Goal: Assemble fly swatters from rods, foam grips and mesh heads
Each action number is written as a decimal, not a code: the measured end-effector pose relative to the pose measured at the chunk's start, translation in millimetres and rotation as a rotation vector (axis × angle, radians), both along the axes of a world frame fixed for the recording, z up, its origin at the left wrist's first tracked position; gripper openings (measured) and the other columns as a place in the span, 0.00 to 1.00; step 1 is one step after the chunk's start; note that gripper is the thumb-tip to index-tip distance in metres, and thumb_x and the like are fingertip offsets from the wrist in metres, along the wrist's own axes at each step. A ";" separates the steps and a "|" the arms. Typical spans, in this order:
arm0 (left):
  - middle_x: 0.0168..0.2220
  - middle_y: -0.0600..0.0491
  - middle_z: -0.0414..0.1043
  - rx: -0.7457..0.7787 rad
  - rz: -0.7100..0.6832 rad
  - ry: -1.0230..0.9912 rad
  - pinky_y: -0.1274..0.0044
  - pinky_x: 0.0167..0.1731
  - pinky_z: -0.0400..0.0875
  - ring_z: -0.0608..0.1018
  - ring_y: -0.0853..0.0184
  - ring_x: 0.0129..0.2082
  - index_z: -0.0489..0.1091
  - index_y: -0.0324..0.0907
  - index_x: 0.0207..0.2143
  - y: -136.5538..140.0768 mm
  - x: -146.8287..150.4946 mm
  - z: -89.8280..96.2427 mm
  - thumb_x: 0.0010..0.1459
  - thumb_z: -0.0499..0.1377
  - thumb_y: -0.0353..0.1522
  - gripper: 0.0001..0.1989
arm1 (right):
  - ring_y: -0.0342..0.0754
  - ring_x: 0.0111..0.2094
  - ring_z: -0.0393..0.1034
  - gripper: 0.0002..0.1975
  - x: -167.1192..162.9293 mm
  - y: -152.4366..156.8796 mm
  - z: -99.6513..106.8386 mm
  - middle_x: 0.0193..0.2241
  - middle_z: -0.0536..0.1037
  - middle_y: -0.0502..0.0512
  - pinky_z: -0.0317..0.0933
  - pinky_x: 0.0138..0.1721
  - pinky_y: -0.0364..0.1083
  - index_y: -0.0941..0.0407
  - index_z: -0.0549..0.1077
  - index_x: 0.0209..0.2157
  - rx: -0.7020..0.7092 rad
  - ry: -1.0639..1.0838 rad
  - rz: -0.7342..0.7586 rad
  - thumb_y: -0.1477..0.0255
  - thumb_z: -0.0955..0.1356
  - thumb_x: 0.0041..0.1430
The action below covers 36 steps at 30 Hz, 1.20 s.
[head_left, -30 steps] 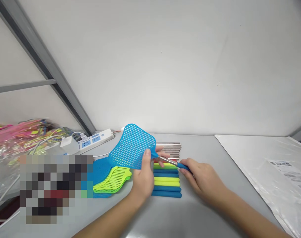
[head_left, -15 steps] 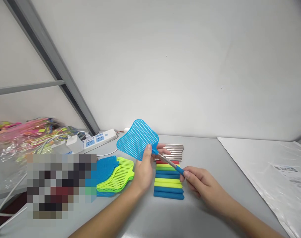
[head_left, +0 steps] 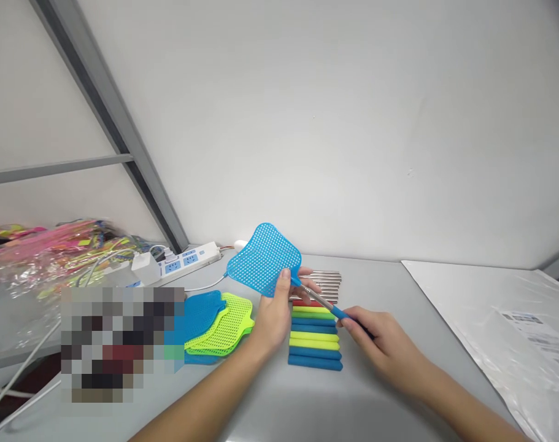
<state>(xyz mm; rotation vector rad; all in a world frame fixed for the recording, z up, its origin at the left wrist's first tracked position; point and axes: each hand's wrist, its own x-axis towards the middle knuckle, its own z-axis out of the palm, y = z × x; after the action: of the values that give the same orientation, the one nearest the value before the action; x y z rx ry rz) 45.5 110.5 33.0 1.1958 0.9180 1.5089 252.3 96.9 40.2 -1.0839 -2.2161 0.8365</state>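
Note:
A blue fly swatter [head_left: 270, 261] with a perforated head, a metal rod and a blue grip is held up between my hands, tilted over the table. My left hand [head_left: 274, 310] is closed at the base of its head, thumb on the near face and fingers behind. My right hand [head_left: 375, 337] is wrapped round the blue grip at the lower end. Below lies a row of yellow, blue, green and red handle grips [head_left: 313, 356]. Behind them are several metal rods [head_left: 329, 282], partly covered by my left fingers. Yellow-green swatter heads [head_left: 233, 325] and blue swatter heads [head_left: 200, 316] lie stacked to the left.
A white power strip [head_left: 191, 261] with plugs and cables sits at the back left, near plastic bags of colourful items [head_left: 62, 252]. A white plastic sheet [head_left: 495, 319] covers the table's right side. A blurred patch hides the left front. Behind stands a white wall [head_left: 334, 123].
My right hand has shifted its hold on the grip, and a darker end of it now shows along the palm. The whole view has slid slightly; the left hand keeps its hold.

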 end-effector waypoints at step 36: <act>0.30 0.52 0.77 0.582 -0.158 0.992 0.72 0.37 0.64 0.75 0.64 0.33 0.73 0.44 0.33 -5.1 -12.5 -10.1 0.68 0.46 0.37 0.18 | 0.51 0.23 0.73 0.11 52.3 -68.0 -47.3 0.27 0.75 0.54 0.47 0.19 0.43 0.54 0.64 0.33 0.228 -0.788 -0.879 0.70 0.56 0.68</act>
<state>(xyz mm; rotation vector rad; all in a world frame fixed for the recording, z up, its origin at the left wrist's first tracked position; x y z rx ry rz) 33.0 105.4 22.9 2.4911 0.9675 1.0279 304.6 28.9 -7.1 -2.2557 -1.9138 -0.2714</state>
